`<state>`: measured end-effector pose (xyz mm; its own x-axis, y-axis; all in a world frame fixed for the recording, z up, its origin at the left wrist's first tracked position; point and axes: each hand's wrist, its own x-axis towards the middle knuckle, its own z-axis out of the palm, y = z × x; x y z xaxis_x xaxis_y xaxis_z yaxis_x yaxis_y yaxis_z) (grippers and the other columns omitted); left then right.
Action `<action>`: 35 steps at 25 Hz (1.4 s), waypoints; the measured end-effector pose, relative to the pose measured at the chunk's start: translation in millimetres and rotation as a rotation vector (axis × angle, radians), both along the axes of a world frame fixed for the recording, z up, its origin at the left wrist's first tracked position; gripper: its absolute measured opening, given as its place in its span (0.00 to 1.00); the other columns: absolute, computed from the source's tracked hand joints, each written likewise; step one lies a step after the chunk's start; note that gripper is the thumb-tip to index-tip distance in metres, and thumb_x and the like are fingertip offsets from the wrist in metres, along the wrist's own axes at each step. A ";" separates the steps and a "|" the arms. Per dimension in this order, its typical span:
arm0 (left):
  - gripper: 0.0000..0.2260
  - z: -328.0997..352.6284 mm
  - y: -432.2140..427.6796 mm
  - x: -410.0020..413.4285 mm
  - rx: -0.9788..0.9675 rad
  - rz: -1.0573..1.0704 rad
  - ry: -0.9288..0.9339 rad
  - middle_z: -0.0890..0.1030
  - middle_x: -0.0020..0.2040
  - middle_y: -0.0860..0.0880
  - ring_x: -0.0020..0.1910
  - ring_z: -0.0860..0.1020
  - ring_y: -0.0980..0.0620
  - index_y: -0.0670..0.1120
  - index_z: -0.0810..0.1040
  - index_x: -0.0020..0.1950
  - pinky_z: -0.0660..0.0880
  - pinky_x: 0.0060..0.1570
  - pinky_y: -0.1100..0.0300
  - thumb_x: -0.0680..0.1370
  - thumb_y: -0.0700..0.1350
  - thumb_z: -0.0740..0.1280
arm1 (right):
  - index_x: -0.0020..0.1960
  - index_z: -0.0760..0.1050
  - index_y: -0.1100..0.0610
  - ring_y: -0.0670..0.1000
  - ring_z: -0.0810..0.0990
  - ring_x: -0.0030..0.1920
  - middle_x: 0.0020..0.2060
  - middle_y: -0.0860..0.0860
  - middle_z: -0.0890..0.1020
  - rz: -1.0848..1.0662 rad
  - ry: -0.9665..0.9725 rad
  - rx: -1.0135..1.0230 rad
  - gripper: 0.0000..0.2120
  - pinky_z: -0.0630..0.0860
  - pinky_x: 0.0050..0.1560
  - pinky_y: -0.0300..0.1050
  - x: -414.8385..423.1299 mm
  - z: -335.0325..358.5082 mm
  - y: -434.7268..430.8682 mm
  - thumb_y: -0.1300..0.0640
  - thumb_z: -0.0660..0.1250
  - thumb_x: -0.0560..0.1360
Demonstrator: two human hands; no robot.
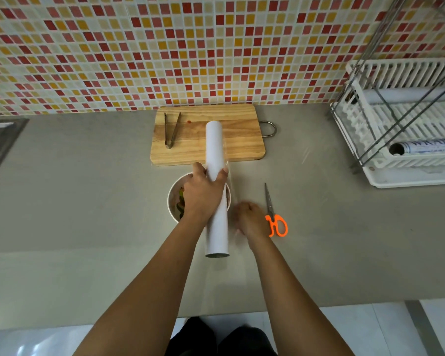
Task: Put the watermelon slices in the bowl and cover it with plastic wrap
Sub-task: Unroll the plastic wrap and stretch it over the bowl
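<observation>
I see my left hand (203,194) wrapped around the long white roll of plastic wrap (217,186), fingers and thumb curled tight about its upper half, so the roll is held above the round white bowl (172,199) and lies along my line of sight, its far end over the cutting board and its open near end pointing back at me. The bowl sits on the grey countertop (88,201) just in front of the pale rectangular wooden cutting board (208,136), mostly hidden under my left hand and the roll; red and green watermelon slices (181,201) show inside it at the left. My right hand (249,218) is just right of the roll, blurred, fingers bent in toward a clear sheet of film (231,186) that comes off the roll's right side; I cannot tell whether they actually pinch it. The orange-handled scissors (274,214) lie on the counter just beside my right hand, blades pointing away from me. A pair of dark metal tongs (170,129) rests on the left part of the board, near a small red smear. At the right edge stands a white plastic dish rack (406,155) in a wire frame, holding two more rolls
</observation>
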<state>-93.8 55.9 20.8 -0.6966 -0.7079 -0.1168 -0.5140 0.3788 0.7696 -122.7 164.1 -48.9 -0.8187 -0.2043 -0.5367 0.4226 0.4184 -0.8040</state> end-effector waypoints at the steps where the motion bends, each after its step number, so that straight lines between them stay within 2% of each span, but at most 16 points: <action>1: 0.18 -1.5 4.2 1.8 -0.037 -0.002 0.012 0.77 0.46 0.42 0.41 0.73 0.44 0.44 0.65 0.48 0.65 0.39 0.56 0.75 0.58 0.64 | 0.39 0.74 0.56 0.52 0.74 0.33 0.35 0.54 0.77 -0.019 -0.094 -0.087 0.18 0.67 0.32 0.39 -4.9 3.9 -4.3 0.50 0.50 0.78; 4: 0.17 -3.4 13.6 6.5 -0.087 -0.005 0.016 0.78 0.49 0.38 0.41 0.72 0.43 0.44 0.64 0.48 0.64 0.39 0.55 0.76 0.57 0.64 | 0.36 0.77 0.56 0.53 0.77 0.33 0.31 0.53 0.79 -0.046 -0.253 -0.217 0.31 0.72 0.38 0.43 -22.4 11.0 -20.4 0.39 0.45 0.78; 5: 0.17 -3.2 14.4 7.9 -0.094 0.000 0.012 0.77 0.50 0.38 0.42 0.72 0.43 0.44 0.64 0.48 0.64 0.39 0.55 0.76 0.57 0.64 | 0.37 0.77 0.56 0.52 0.78 0.33 0.31 0.52 0.80 -0.035 -0.269 -0.223 0.30 0.72 0.37 0.42 -27.4 12.1 -25.2 0.38 0.46 0.78; 7: 0.18 -1.8 15.0 10.4 -0.113 0.006 0.004 0.77 0.50 0.38 0.42 0.71 0.44 0.43 0.65 0.50 0.64 0.40 0.55 0.76 0.57 0.64 | 0.40 0.78 0.58 0.52 0.80 0.35 0.36 0.55 0.83 -0.008 -0.232 -0.192 0.23 0.73 0.35 0.43 -35.1 11.7 -33.1 0.44 0.52 0.78; 9: 0.19 -0.3 15.6 11.8 -0.118 0.006 0.013 0.78 0.50 0.39 0.43 0.73 0.44 0.42 0.67 0.52 0.65 0.40 0.55 0.76 0.57 0.63 | 0.49 0.78 0.62 0.58 0.82 0.45 0.47 0.60 0.83 -0.031 -0.139 -0.127 0.18 0.77 0.44 0.49 -38.6 5.6 -38.3 0.51 0.54 0.78; 11: 0.20 1.3 13.9 12.8 -0.074 0.014 -0.004 0.79 0.49 0.40 0.45 0.77 0.42 0.41 0.68 0.53 0.68 0.41 0.55 0.77 0.57 0.62 | 0.55 0.74 0.63 0.61 0.79 0.54 0.54 0.62 0.80 -0.072 -0.059 -0.074 0.18 0.76 0.56 0.56 -35.4 1.2 -40.2 0.52 0.52 0.79; 15: 0.20 4.4 1.9 15.4 0.060 0.045 -0.082 0.78 0.45 0.43 0.40 0.75 0.46 0.40 0.75 0.52 0.68 0.42 0.56 0.79 0.56 0.56 | 0.55 0.71 0.60 0.61 0.77 0.56 0.54 0.63 0.78 -0.087 0.030 -0.110 0.16 0.73 0.59 0.59 -31.6 -4.8 -43.2 0.51 0.51 0.80; 19: 0.19 7.2 -1.0 20.1 0.205 0.099 -0.025 0.76 0.41 0.46 0.40 0.74 0.48 0.44 0.76 0.47 0.68 0.44 0.55 0.81 0.53 0.51 | 0.53 0.73 0.59 0.58 0.78 0.52 0.52 0.60 0.79 -0.104 0.097 -0.132 0.14 0.75 0.57 0.53 -34.6 -9.8 -42.1 0.52 0.52 0.80; 22: 0.17 6.4 2.2 26.0 0.257 0.136 0.034 0.74 0.36 0.51 0.37 0.74 0.54 0.50 0.72 0.39 0.70 0.41 0.56 0.81 0.53 0.50 | 0.51 0.73 0.58 0.57 0.77 0.52 0.52 0.59 0.79 -0.096 0.124 -0.126 0.14 0.75 0.57 0.53 -35.7 -12.4 -42.5 0.52 0.52 0.80; 25: 0.21 7.4 2.3 27.0 0.190 0.088 0.004 0.77 0.38 0.49 0.37 0.75 0.53 0.45 0.76 0.47 0.68 0.35 0.59 0.80 0.59 0.52 | 0.51 0.74 0.59 0.58 0.78 0.51 0.50 0.60 0.80 -0.072 0.040 -0.132 0.15 0.76 0.55 0.54 -36.9 -14.4 -42.9 0.53 0.52 0.79; 28: 0.22 7.2 6.9 26.2 0.085 0.082 -0.039 0.75 0.45 0.48 0.41 0.74 0.49 0.41 0.72 0.57 0.66 0.41 0.57 0.78 0.58 0.57 | 0.45 0.76 0.58 0.57 0.78 0.44 0.43 0.57 0.80 -0.010 -0.057 -0.148 0.13 0.76 0.44 0.48 -42.0 -9.6 -40.9 0.56 0.54 0.75; 29: 0.21 6.5 10.0 26.3 0.058 0.085 -0.047 0.74 0.46 0.47 0.42 0.73 0.48 0.40 0.71 0.58 0.66 0.42 0.57 0.78 0.57 0.58 | 0.46 0.76 0.58 0.56 0.78 0.45 0.43 0.56 0.80 -0.030 -0.095 -0.187 0.13 0.75 0.45 0.47 -45.5 -5.8 -41.4 0.55 0.54 0.76; 31: 0.20 5.4 16.6 26.3 0.022 0.095 -0.049 0.74 0.45 0.46 0.42 0.73 0.46 0.40 0.70 0.57 0.67 0.41 0.55 0.79 0.57 0.58 | 0.51 0.74 0.59 0.54 0.80 0.46 0.44 0.55 0.81 -0.090 -0.243 -0.340 0.20 0.75 0.47 0.45 -56.9 3.9 -45.1 0.47 0.49 0.79; 32: 0.20 5.1 19.0 26.3 0.012 0.100 -0.052 0.74 0.44 0.46 0.41 0.73 0.45 0.40 0.70 0.57 0.67 0.40 0.55 0.79 0.57 0.57 | 0.51 0.74 0.60 0.52 0.81 0.43 0.42 0.53 0.83 -0.088 -0.320 -0.395 0.24 0.76 0.43 0.42 -63.5 12.0 -47.1 0.43 0.48 0.79; 33: 0.20 5.2 21.0 26.1 0.008 0.102 -0.054 0.75 0.45 0.45 0.40 0.73 0.45 0.40 0.69 0.57 0.67 0.40 0.55 0.79 0.57 0.57 | 0.46 0.74 0.59 0.51 0.82 0.38 0.38 0.53 0.84 -0.083 -0.374 -0.433 0.24 0.77 0.38 0.41 -70.1 18.0 -49.3 0.41 0.50 0.79; 35: 0.20 5.2 23.5 26.3 0.001 0.105 -0.044 0.77 0.47 0.43 0.41 0.74 0.44 0.40 0.69 0.58 0.68 0.40 0.55 0.79 0.56 0.57 | 0.44 0.74 0.56 0.48 0.79 0.34 0.37 0.51 0.82 -0.136 -0.382 -0.465 0.13 0.74 0.34 0.40 -81.6 26.1 -55.8 0.47 0.58 0.78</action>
